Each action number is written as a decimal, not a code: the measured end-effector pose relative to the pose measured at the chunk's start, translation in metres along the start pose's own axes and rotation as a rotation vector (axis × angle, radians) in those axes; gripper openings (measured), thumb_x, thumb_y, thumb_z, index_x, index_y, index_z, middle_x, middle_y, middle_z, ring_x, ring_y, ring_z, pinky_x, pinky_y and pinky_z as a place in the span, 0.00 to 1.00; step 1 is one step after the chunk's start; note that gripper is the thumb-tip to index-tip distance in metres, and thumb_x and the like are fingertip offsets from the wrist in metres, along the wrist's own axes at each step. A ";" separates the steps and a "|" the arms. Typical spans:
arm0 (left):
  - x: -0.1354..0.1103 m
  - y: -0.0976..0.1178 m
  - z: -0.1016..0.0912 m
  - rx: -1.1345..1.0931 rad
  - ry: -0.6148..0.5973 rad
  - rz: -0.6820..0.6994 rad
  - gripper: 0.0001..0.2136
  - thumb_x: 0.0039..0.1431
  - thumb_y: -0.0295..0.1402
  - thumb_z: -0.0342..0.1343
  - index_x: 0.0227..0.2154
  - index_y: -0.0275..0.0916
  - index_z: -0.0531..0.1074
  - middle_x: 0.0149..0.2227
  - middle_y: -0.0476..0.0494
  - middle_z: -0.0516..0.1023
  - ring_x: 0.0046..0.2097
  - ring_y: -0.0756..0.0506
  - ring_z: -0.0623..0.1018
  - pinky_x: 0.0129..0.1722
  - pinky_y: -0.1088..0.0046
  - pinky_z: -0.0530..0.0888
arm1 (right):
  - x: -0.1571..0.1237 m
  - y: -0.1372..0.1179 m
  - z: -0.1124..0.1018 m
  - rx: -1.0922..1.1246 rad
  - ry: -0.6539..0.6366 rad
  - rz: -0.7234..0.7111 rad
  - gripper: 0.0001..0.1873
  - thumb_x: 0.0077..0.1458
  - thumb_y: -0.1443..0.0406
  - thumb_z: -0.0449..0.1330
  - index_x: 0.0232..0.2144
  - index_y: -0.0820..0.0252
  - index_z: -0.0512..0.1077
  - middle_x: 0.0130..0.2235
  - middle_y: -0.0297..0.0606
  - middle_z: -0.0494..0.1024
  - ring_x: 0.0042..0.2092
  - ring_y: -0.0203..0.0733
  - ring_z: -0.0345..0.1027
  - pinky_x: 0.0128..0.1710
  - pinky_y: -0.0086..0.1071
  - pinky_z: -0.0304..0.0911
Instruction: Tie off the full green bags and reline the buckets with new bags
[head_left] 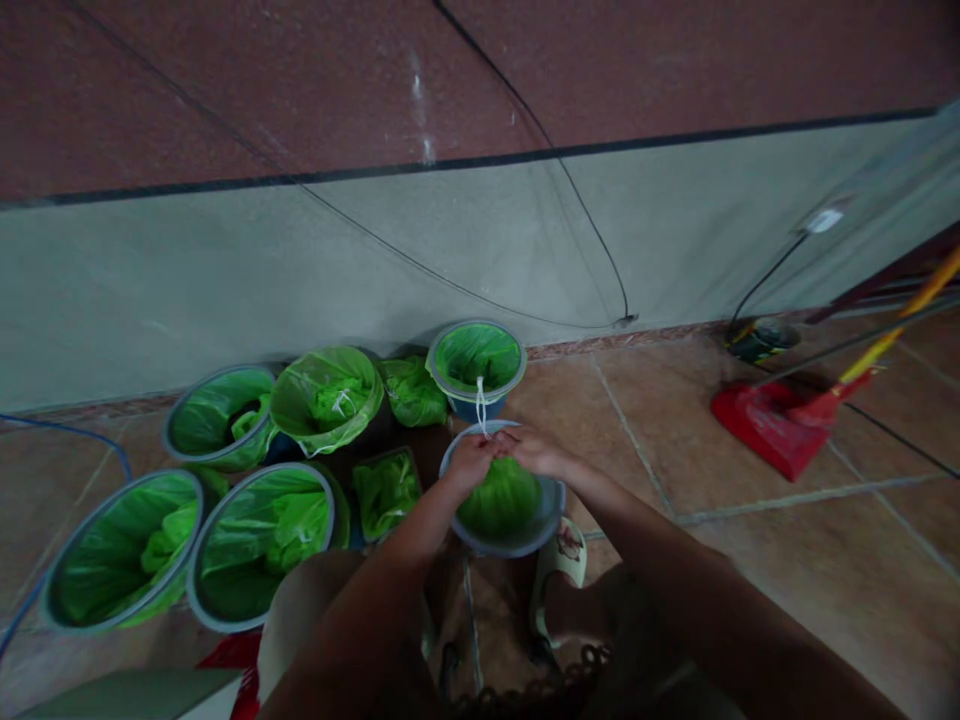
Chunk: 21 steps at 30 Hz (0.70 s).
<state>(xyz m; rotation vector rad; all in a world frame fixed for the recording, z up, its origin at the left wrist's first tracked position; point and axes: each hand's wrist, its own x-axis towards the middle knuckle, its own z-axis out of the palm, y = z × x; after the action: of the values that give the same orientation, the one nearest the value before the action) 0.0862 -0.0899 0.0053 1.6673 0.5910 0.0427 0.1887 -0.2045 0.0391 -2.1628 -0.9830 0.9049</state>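
A green trash bag (501, 505) bulges inside a grey-rimmed bin (551, 515) on the floor between my feet. My left hand (469, 464) and my right hand (532, 451) meet at its gathered neck, fingers closed around the plastic. A white drawstring loop (481, 398) sticks up past my fingertips, toward the wall. Just beyond stands another bin (517, 378) lined with green plastic. Exactly how each finger grips the neck is hard to make out.
Several bins with green liners, among them a near one (196, 560) and a far one (279, 400), crowd the left side. A tied green bag (415, 392) sits by the wall. To the right lie a red dustpan (765, 425) and a black cable (900, 437).
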 end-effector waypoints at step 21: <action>-0.009 0.011 -0.012 0.335 0.034 0.368 0.17 0.53 0.21 0.53 0.43 0.40 0.80 0.38 0.46 0.83 0.38 0.46 0.80 0.42 0.71 0.75 | 0.011 0.018 0.006 0.072 0.089 -0.158 0.16 0.54 0.71 0.53 0.39 0.60 0.79 0.37 0.38 0.81 0.38 0.39 0.72 0.40 0.29 0.64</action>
<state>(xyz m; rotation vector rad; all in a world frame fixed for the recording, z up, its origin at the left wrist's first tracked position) 0.0782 -0.0830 0.0206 2.0895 0.3203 0.2508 0.1969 -0.2046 0.0189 -2.0157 -1.0452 0.7514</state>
